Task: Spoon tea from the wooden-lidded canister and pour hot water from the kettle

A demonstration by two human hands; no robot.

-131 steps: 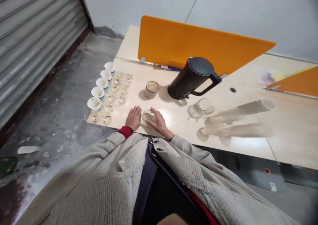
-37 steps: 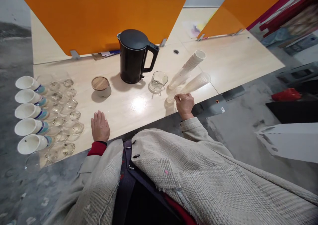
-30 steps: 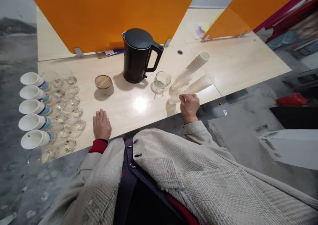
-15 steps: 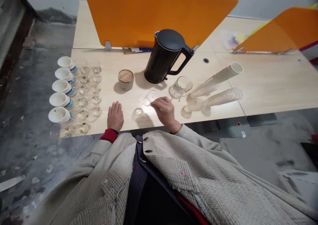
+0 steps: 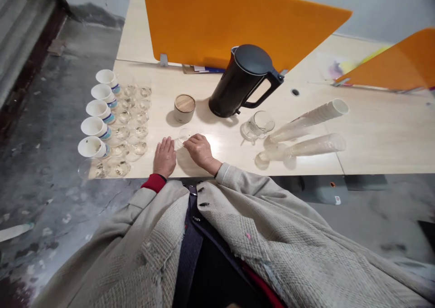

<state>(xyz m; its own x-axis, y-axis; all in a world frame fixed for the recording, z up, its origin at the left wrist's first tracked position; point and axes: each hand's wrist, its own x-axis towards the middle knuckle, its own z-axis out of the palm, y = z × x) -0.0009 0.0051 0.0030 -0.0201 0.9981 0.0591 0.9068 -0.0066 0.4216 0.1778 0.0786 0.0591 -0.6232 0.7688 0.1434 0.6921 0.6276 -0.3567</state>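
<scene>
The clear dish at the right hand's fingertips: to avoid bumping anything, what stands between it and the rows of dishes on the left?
Nothing visible stands between the clear dish and the rows of dishes. The left hand lies nearer the table edge, the wood-lidded canister just behind, both off that line.

a frayed beige woven jacket [image 5: 272,249], red cuff [image 5: 153,183], dark buttons [image 5: 204,204]

A black electric kettle [image 5: 238,82] stands by an orange desk divider [image 5: 238,22], near stacked plastic cups [image 5: 307,125]

Soft, even indoor light leaves faint glare on the desk [image 5: 217,140], with wide-angle bending at the edges.
</scene>
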